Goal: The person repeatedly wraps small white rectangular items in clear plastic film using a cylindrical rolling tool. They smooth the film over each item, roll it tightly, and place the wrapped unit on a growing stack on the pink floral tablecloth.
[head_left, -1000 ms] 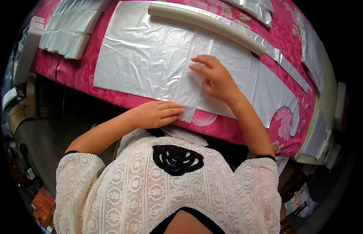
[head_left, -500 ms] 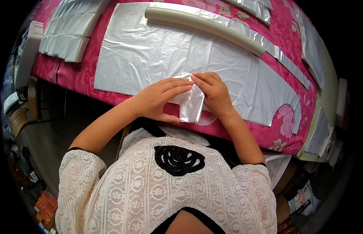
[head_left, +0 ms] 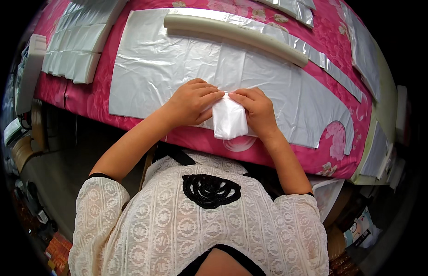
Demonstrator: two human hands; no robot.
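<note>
A small folded white plastic bag hangs between my hands at the near edge of the table. My left hand pinches its upper left corner, with fingertips pressed at the top. From the other side, my right hand grips the upper right of it, thumb and fingers closed. Both sets of fingertips nearly meet. Beneath and beyond them lies a broad flat layer of silvery-white plastic bags, with a curved cut-out at its right end. A long beige tube rests across its far part.
Stacks of folded white bags stand at the far left on the pink flowered cloth. More silvery plastic lies at the right and far edges. A white box-like object stands past the table's left end.
The folded bag has turned from a narrow shiny strip to a wider, whiter face. My left thumb has moved up from its lower edge toward the top.
</note>
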